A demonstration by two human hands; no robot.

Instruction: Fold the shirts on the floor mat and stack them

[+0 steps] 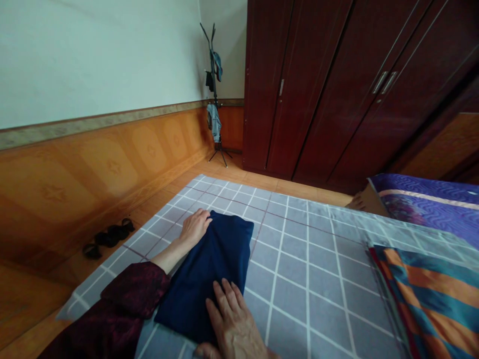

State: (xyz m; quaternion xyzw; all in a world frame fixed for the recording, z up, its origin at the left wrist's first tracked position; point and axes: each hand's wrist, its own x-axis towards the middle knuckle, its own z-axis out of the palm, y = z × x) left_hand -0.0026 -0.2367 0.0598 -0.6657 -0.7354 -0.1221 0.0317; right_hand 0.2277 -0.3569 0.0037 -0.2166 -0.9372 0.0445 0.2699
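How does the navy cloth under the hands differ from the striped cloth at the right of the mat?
The navy cloth is plain dark blue, while the striped cloth has orange and teal bands. The navy cloth lies under the left hand and right hand, while no hand touches the striped cloth. The navy cloth sits nearer the middle of the mat; the striped cloth is cut off by the view's edge. Both lie flat on the grey checked mat.

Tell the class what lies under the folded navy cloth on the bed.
A grey checked bedsheet shows around the edges of the folded navy cloth; the patch directly beneath it is covered, so whatever else lies there cannot be seen.
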